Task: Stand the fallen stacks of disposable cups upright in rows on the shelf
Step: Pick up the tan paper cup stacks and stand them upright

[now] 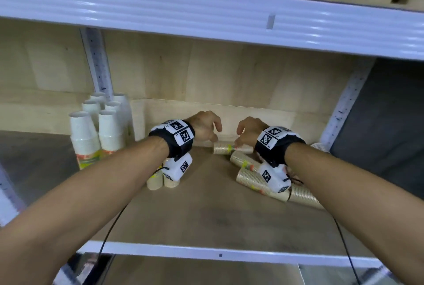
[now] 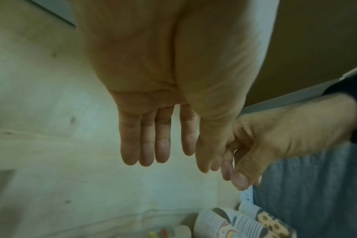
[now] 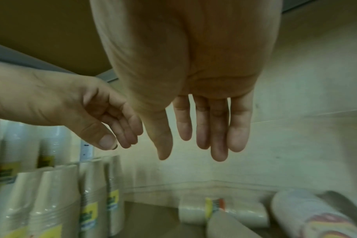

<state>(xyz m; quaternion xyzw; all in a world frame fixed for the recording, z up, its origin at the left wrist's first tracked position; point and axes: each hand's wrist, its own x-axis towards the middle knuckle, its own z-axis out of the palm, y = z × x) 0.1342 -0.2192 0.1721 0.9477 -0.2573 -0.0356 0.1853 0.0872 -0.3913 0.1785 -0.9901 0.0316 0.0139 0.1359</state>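
Lying on the shelf point(image 1: 206, 220) at its back, a fallen cup stack point(image 1: 223, 148) is seen just below both hands; left hand point(image 1: 204, 127) and right hand point(image 1: 249, 130) are held relaxed, fingers extended, nothing gripped.

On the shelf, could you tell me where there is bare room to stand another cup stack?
The bare board in the middle and front lies free, between the upright stacks on the left and the fallen stacks on the right. The right rear corner is crowded.
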